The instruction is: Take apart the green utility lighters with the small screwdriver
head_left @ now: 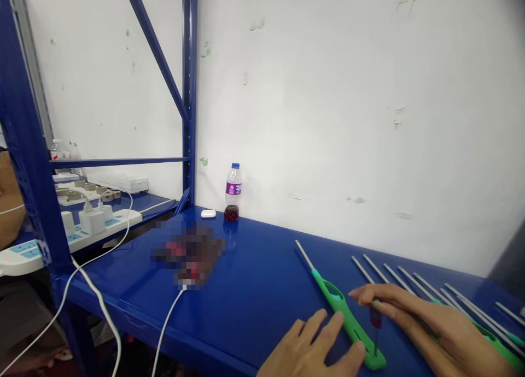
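Note:
A green long-necked lighter (346,314) with a metal tube lies flat on the blue shelf top (262,278). My left hand (314,349) holds it down at the handle, thumb and forefinger touching it and the other fingers spread beside it. In my right hand (435,322) is a screwdriver (375,317) with a dark red handle, gripped near its top by the fingers. Its thin shaft points down, the tip meeting the butt end of the lighter's handle. Under and behind my right hand, several more lighters (471,308) lie side by side, partly hidden.
Against the white wall stands a bottle (233,194) of dark red drink, beside a small white case (208,213). A blurred-out object (197,254) with a white cable (166,322) lies left. Power strips (118,222) sit beyond the blue frame post (35,125).

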Demonstrator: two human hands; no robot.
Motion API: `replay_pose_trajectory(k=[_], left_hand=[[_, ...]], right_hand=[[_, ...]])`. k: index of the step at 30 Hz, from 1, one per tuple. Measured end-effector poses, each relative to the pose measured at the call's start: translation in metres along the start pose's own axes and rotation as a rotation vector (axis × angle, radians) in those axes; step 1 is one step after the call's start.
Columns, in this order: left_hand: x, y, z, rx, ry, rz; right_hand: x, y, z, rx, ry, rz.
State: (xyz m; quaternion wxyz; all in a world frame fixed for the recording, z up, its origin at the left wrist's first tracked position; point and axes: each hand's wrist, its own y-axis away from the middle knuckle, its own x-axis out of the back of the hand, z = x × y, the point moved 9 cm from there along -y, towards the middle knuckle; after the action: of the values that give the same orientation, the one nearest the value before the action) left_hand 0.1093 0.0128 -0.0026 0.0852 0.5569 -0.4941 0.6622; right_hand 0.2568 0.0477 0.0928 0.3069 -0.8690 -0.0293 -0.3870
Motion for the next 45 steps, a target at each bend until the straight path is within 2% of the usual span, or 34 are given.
replay_pose_trajectory(k=[2, 6, 8, 12, 16, 25, 32, 38, 45], left_hand=[[-0.002, -0.002, -0.001, 0.017, 0.012, -0.061], [0.003, -0.003, -0.003, 0.067, 0.069, -0.151], [0.01, -0.002, -0.004, 0.079, 0.094, -0.119], [0.023, 0.001, -0.006, 0.097, 0.11, 0.031], [0.027, -0.001, -0.001, 0.05, 0.104, 0.055], [0.016, -0.005, 0.004, -0.02, 0.066, -0.162], [0.002, -0.003, 0.006, -0.043, 0.097, -0.252], [0.005, -0.004, 0.006, -0.048, 0.064, -0.237], [0.021, -0.005, 0.006, -0.027, -0.009, -0.082]], right_hand=[[-0.002, -0.001, -0.005, -0.025, -0.049, -0.047], [-0.011, -0.007, -0.031, -0.029, -0.116, -0.136], [-0.016, -0.009, -0.043, -0.015, -0.166, -0.171], [-0.019, -0.01, -0.053, 0.012, -0.308, -0.18], [-0.017, -0.01, -0.052, 0.01, -0.37, -0.165], [0.001, -0.01, -0.031, -0.102, -0.32, -0.082], [0.003, -0.013, -0.029, -0.119, -0.207, 0.002], [0.002, -0.014, -0.035, -0.133, -0.144, 0.024], [0.031, -0.002, -0.037, -0.063, -0.025, 0.122]])
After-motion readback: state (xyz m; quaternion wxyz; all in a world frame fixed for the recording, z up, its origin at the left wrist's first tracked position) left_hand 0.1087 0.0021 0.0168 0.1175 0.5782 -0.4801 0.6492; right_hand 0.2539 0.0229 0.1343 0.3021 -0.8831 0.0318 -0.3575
